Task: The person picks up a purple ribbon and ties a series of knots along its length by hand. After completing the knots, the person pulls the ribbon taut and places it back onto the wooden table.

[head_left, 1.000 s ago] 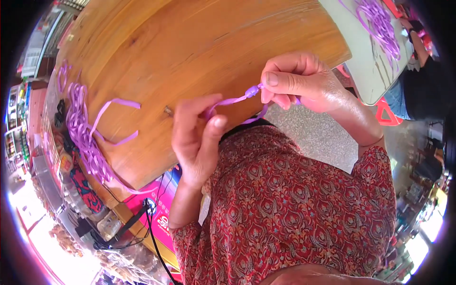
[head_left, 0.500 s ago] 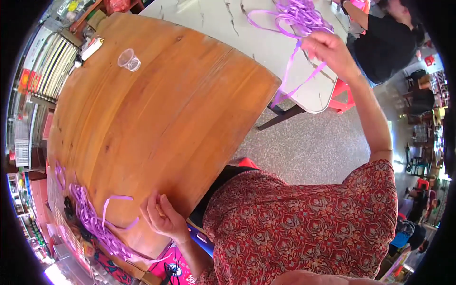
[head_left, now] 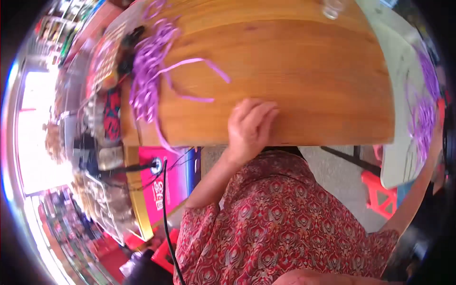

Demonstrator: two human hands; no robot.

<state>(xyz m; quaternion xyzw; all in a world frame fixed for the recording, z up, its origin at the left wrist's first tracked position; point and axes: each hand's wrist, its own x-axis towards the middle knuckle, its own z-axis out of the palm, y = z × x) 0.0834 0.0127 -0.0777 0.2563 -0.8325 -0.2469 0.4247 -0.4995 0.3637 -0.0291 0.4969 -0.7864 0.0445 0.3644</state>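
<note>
My left hand [head_left: 251,126] rests on the wooden table [head_left: 308,95] close to its near edge, fingers curled in and the palm side hidden. Left of it lies a tangled heap of purple ribbon [head_left: 147,78], with two loose ends [head_left: 209,99] trailing toward that hand. At the far right rim of the view my right hand [head_left: 440,116] is smeared and partly cut off. Beside it, over the white marble-patterned table [head_left: 396,156], is a second bundle of purple ribbon [head_left: 422,121]. Whether my right fingers hold this ribbon does not show.
A clear plastic cup [head_left: 333,8] stands at the far side of the wooden table. Red plastic stools [head_left: 380,192] are under the right side. A pink box [head_left: 164,183] and a black cable [head_left: 166,223] are at the lower left, near a wire basket [head_left: 107,209].
The view has swung left, bringing the left ribbon heap toward the top and the right one to the rim. My right hand, earlier raised with ribbon at its fingers, now reaches out at the far right.
</note>
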